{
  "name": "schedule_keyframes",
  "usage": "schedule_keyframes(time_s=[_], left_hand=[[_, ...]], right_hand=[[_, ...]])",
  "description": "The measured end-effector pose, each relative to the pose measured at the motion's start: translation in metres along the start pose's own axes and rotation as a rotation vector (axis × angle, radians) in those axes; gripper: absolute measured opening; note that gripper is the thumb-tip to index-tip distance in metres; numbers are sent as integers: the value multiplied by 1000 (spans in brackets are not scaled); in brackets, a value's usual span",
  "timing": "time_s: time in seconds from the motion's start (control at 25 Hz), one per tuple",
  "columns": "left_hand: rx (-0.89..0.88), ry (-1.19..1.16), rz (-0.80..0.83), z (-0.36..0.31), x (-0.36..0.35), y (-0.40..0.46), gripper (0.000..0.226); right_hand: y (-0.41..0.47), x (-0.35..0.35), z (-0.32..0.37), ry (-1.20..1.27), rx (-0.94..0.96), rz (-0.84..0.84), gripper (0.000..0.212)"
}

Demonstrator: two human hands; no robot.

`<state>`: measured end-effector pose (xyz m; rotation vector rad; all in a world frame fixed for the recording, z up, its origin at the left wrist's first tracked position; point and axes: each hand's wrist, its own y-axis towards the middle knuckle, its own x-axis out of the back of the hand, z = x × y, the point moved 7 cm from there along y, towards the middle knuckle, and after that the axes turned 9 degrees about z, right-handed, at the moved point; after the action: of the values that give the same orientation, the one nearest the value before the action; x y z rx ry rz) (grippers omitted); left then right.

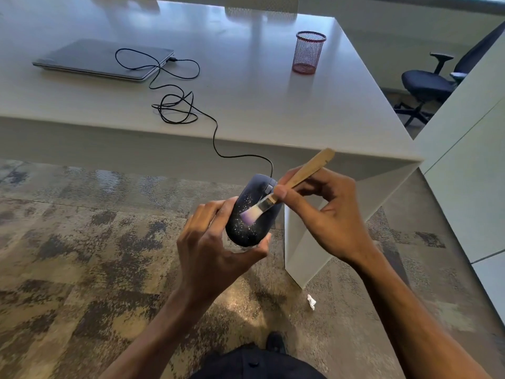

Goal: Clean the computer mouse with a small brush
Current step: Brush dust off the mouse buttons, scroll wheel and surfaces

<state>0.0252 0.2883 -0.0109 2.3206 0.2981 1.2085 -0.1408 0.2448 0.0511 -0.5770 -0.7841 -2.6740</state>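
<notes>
A black wired computer mouse (pixel 250 228), speckled with pale dust, is held in the air in front of the table's near edge. My left hand (pixel 216 247) grips it from below and the left side. My right hand (pixel 325 214) pinches a small brush (pixel 289 187) with a wooden handle and a metal ferrule. The brush's pale bristles rest on the mouse's back. The mouse's black cable (pixel 216 132) runs up over the table edge into a loose coil and on to the laptop.
A closed grey laptop (pixel 101 60) lies at the table's far left. A red mesh pen cup (pixel 308 51) stands at the back right of the white table (pixel 273 105). An office chair (pixel 431 83) is at the right. A crumpled white scrap (pixel 311 301) lies on the carpet.
</notes>
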Motion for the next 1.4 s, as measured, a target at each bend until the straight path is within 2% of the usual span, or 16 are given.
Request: schedule_keyframes(time_s=[0.12,0.2,0.32,0.4,0.56,0.72,0.92,1.04,1.12,1.28,1.4], left_hand=[[-5,2,-13,-2,1,0,70],[-3,3,-10,-3,2,-1,70],[-9,1,-10,-4,3,-1,70],[-16,0,-14,-4,3,-1,69],[-17,-1,7,-4,1,-2,70],[-19,-6,6,-3,0,-3,71],[-20,2,6,-4,-1,-4,71],[-20,1,-2,-4,0,-4,69],[-20,2,-5,-4,1,-4,69],[-25,-10,-12,-7,2,-4,69],[-27,-19,-18,-9,4,-4,68]], right_hand=[[4,10,-5,-60,-57,-115,10],[5,17,-2,-53,-32,-184,11],[5,8,2,22,26,-62,9],[7,3,-4,1,-26,-21,10],[10,19,-11,-70,-80,-218,8],[9,8,-12,13,-51,-113,13],[13,26,-24,-88,-131,-264,8],[11,27,-20,-12,-67,-211,8],[11,23,-16,-55,-46,-143,5],[13,34,-13,-210,-61,-254,8],[11,34,-8,-132,-8,-240,7]])
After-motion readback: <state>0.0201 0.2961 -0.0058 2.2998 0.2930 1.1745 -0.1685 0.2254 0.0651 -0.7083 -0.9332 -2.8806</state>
